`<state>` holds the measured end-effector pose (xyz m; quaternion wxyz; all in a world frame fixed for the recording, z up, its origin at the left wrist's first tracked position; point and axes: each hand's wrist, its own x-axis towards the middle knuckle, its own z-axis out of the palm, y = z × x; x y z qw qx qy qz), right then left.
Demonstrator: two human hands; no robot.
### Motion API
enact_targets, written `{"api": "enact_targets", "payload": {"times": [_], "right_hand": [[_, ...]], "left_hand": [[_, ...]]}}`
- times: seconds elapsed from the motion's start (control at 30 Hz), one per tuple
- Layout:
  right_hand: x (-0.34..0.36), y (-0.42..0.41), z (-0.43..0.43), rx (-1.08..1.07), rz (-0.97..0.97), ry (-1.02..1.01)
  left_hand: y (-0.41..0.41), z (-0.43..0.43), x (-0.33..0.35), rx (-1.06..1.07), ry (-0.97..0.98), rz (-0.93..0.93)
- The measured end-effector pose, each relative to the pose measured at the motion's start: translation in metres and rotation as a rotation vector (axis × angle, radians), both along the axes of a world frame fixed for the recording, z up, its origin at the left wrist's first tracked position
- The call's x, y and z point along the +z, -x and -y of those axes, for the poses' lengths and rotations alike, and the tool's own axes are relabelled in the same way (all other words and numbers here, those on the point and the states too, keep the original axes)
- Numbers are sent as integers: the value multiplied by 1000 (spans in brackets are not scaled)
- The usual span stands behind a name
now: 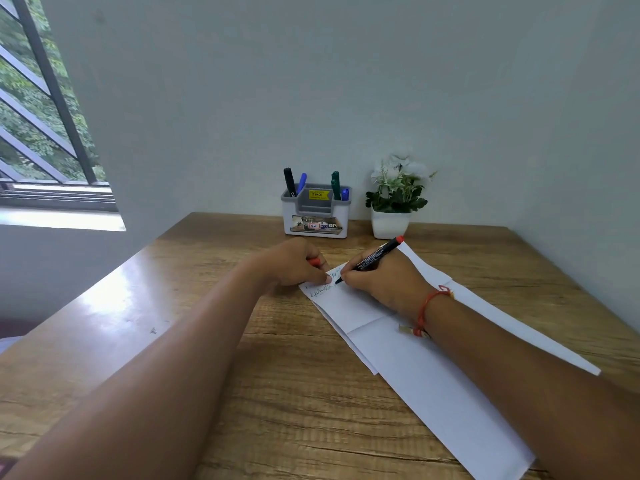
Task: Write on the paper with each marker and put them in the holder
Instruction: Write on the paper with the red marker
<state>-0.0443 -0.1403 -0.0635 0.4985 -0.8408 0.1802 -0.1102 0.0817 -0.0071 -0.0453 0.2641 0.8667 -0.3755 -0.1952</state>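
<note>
On the table (214, 341), the right hand (384, 282) has its grip clenched around a red marker (372, 259), tip touching the paper (408, 355). The left hand (294, 263) grasps the red cap (314, 261), fingertips pressing the paper's corner.

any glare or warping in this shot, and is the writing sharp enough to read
Head view: window light leaves a bright glare patch on the table at left; wide-angle lens bows the window bars and stretches the forearms; the scribbles on the paper near the marker tip are too small and soft to read.
</note>
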Motion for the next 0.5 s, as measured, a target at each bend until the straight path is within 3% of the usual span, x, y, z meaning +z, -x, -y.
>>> {"api": "enact_targets", "payload": {"times": [0.13, 0.5], "right_hand": [[-1, 0, 2, -4, -9, 1], [-3, 3, 5, -79, 12, 246]], "left_hand": [[0, 1, 0, 1, -3, -2], [0, 1, -1, 15, 5, -21]]}}
